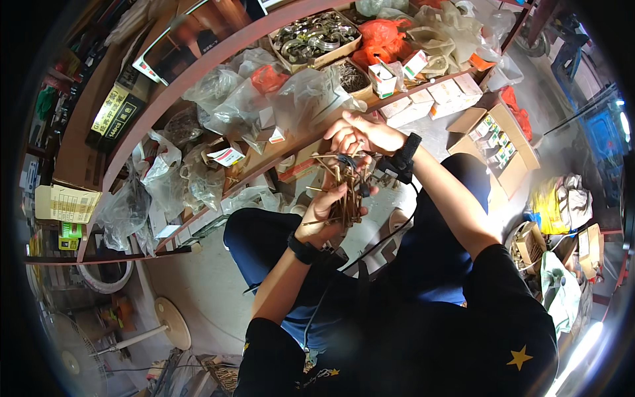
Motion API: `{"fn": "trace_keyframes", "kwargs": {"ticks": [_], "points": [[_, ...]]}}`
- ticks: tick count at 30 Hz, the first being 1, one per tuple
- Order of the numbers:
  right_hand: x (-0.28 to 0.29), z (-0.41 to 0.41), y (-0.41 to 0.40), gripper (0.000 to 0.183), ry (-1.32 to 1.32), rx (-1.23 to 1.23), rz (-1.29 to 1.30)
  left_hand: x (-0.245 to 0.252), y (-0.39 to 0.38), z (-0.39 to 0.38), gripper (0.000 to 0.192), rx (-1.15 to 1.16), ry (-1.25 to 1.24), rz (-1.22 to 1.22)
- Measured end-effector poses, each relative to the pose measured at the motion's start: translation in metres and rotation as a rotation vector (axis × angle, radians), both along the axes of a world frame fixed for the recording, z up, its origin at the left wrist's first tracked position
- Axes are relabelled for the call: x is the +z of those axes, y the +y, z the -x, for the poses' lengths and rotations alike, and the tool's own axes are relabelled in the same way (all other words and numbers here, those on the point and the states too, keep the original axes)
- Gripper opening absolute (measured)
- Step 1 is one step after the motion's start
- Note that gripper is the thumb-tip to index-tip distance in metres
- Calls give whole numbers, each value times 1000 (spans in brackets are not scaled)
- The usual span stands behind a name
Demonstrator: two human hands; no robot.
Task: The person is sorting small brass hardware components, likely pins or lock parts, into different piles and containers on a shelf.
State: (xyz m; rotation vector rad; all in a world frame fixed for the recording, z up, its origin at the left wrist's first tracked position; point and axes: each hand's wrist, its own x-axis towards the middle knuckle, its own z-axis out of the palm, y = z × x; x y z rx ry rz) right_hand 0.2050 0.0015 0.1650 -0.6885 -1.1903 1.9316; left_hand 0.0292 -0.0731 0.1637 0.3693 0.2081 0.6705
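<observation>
My left hand [323,207] holds a loose bunch of long brass-coloured screws [347,196], some of them jutting out sideways between the fingers. Above it, my right hand [369,133] bends over the top of the bunch with its fingers curled. Its fingertips are at the upper screws; whether they grip one is hidden. Small dark pieces [364,189] show among the screws. Each wrist wears a black band, and a black device [397,171] with a cable sits at the right wrist. Both hands are above the floor, between my knees and the shelf edge.
Ahead, a shelf [292,144] bears plastic bags [307,97], a box of metal fittings [317,37] and a box of small fasteners [353,77]. An open carton [518,171] with small packets stands right. A pedestal fan [171,322] is at lower left.
</observation>
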Motion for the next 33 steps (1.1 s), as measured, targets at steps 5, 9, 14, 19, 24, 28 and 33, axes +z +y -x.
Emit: {"fn": "trace_keyframes", "kwargs": {"ticks": [5, 9, 14, 19, 24, 28, 33], "points": [[-50, 5, 8, 50, -215, 327, 58, 3, -11, -8, 47, -162, -1, 16], [-21, 23, -4, 46, -200, 405, -24, 4, -16, -9, 46, -196, 15, 16], [-27, 18, 0, 34, -86, 373, -103, 6, -18, -12, 52, -225, -34, -8], [-24, 19, -1, 28, -175, 485, -57, 2, -18, -12, 52, -237, -87, 3], [-7, 17, 1, 29, -250, 535, -117, 3, -15, -9, 53, -245, -108, 39], [-23, 21, 10, 27, -217, 356, -143, 4, -15, -6, 54, -253, -74, 6], [-26, 12, 7, 35, -246, 176, -42, 6, -24, -8, 58, -292, 67, 77]]}}
